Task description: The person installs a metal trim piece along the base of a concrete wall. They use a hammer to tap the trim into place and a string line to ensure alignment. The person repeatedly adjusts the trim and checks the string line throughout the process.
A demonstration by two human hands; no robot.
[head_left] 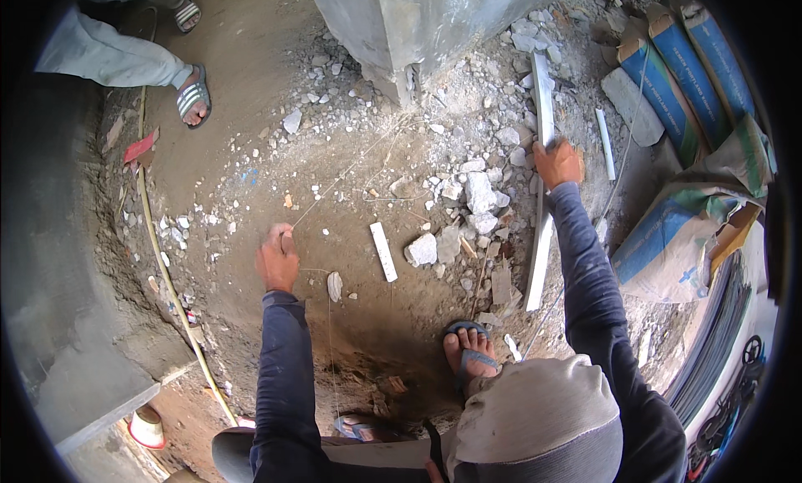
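My left hand [277,259] is closed over the dirt floor, its fingers pinched on a thin string [332,187]. From there the string slants up toward the foot of a concrete column [393,32]. Another stretch of thin line passes by a small pale stone [335,287] and runs down toward me. On the right, my right hand [558,164] is wrapped round a long, silvery straight bar [541,257] lying over the rubble. A short white strip with small marks or holes [383,251] lies on the ground between my hands.
Broken concrete chunks [479,192] lie left of the bar. Blue cement bags [689,73], a white pipe piece [606,144] and a bundle of dark rods [710,341] are at the right. Another person's sandalled foot [193,99] stands at upper left, near a long thin pole [163,261].
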